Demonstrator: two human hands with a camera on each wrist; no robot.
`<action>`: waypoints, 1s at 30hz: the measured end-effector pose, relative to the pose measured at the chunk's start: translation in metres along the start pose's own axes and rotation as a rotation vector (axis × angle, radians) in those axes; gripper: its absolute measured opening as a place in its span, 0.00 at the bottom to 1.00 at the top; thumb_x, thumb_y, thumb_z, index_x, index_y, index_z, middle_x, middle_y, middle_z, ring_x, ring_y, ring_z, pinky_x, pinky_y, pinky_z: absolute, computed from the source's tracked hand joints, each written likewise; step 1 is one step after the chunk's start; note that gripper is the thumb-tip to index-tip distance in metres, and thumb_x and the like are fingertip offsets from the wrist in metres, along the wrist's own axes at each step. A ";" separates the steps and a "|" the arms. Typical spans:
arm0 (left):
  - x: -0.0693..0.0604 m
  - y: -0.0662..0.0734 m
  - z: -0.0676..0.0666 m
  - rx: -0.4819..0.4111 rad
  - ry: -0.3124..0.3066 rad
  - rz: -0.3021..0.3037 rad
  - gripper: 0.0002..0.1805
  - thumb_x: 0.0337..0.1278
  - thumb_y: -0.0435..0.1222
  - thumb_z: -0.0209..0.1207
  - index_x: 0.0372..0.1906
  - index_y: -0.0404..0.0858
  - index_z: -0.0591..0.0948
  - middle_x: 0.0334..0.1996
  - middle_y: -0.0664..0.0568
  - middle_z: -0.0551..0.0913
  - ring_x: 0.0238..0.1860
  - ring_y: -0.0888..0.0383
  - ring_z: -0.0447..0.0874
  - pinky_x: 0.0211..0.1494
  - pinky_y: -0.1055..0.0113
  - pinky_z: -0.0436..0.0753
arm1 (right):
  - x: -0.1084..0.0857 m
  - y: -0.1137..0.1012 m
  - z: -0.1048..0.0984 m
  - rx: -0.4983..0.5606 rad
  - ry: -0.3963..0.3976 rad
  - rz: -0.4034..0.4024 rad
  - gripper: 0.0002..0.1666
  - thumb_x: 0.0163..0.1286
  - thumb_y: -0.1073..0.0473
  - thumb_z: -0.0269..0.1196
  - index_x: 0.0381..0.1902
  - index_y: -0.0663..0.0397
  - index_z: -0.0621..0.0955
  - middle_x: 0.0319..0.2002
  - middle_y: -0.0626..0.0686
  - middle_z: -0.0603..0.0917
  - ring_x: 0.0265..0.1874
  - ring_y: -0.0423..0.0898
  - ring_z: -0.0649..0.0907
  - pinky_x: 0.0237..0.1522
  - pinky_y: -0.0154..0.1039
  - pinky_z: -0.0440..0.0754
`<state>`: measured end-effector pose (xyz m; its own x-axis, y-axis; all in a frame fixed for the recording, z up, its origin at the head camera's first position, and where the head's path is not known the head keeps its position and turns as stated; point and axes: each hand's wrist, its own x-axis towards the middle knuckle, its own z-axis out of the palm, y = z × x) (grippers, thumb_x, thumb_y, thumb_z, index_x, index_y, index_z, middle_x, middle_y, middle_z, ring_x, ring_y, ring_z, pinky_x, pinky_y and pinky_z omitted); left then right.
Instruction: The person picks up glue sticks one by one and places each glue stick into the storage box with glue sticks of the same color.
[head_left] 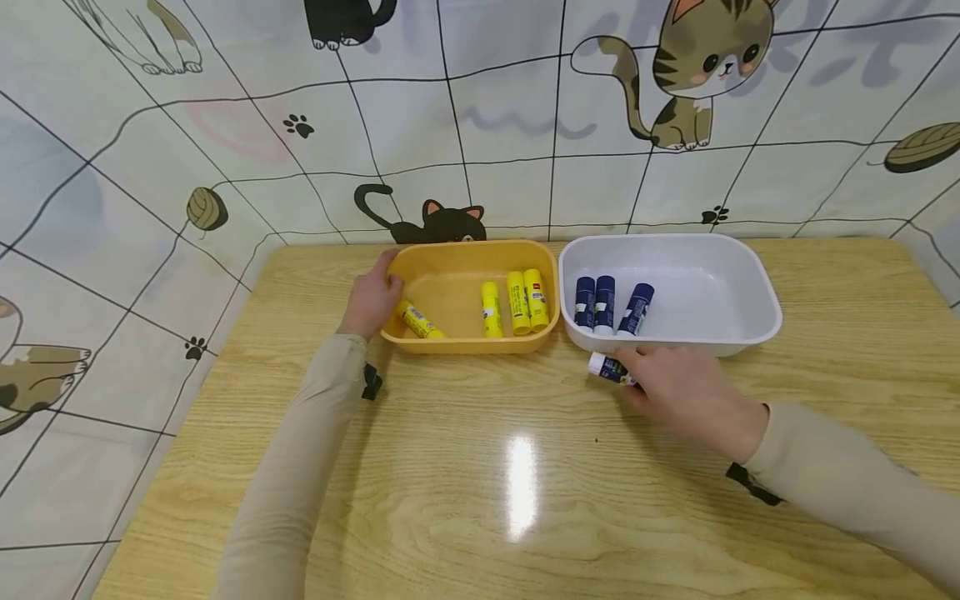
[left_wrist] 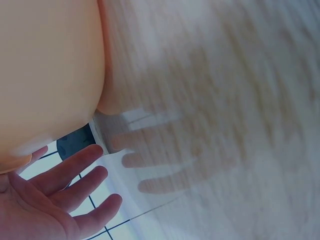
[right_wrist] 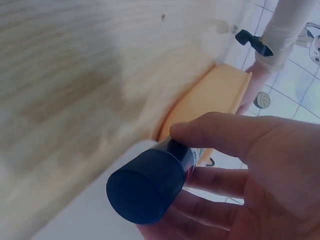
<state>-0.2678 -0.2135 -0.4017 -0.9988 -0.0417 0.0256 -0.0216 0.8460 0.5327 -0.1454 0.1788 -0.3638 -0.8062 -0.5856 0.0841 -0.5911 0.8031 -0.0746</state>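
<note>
My left hand [head_left: 369, 298] holds the left rim of a yellow-orange bin [head_left: 468, 344], thumb over the edge; in the left wrist view several of its fingers [left_wrist: 82, 175] stretch out beside the bin's outer wall. Inside lie several yellow glue sticks [head_left: 491, 309], one of them slanted at the left end. My right hand [head_left: 686, 392] pinches a dark blue glue stick [right_wrist: 150, 185] between thumb and fingers, just in front of a white bin [head_left: 720, 343]. Its white end [head_left: 596, 364] points left in the head view. Three dark blue glue sticks [head_left: 604, 305] lie in the white bin's left part.
The two bins stand side by side near the back of the wooden table [head_left: 450, 467]. Behind and to the left hangs a white sheet [head_left: 502, 117] with cat drawings and grid lines. A light reflection shows on the tabletop.
</note>
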 end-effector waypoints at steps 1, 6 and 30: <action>0.000 0.000 0.000 0.000 0.001 0.001 0.27 0.68 0.36 0.43 0.71 0.44 0.63 0.41 0.33 0.79 0.37 0.38 0.73 0.46 0.49 0.76 | 0.000 0.001 -0.002 -0.003 -0.009 0.006 0.20 0.54 0.58 0.73 0.42 0.58 0.79 0.25 0.50 0.78 0.17 0.46 0.75 0.14 0.44 0.71; 0.000 0.000 0.000 -0.002 -0.002 -0.004 0.27 0.68 0.36 0.43 0.71 0.45 0.63 0.42 0.34 0.79 0.37 0.39 0.73 0.46 0.50 0.76 | 0.000 0.006 -0.015 -0.029 -0.050 0.036 0.18 0.56 0.58 0.71 0.42 0.58 0.79 0.23 0.49 0.76 0.14 0.47 0.73 0.11 0.44 0.69; 0.001 -0.002 0.000 -0.013 -0.011 -0.014 0.27 0.69 0.37 0.43 0.72 0.45 0.62 0.45 0.33 0.79 0.37 0.39 0.72 0.45 0.51 0.76 | 0.026 0.041 -0.037 -0.051 -0.097 0.022 0.13 0.58 0.59 0.70 0.35 0.56 0.77 0.22 0.48 0.74 0.14 0.44 0.71 0.14 0.41 0.66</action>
<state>-0.2685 -0.2155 -0.4028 -0.9988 -0.0474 0.0092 -0.0348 0.8384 0.5439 -0.1898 0.2004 -0.3282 -0.8189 -0.5737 -0.0133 -0.5733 0.8190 -0.0244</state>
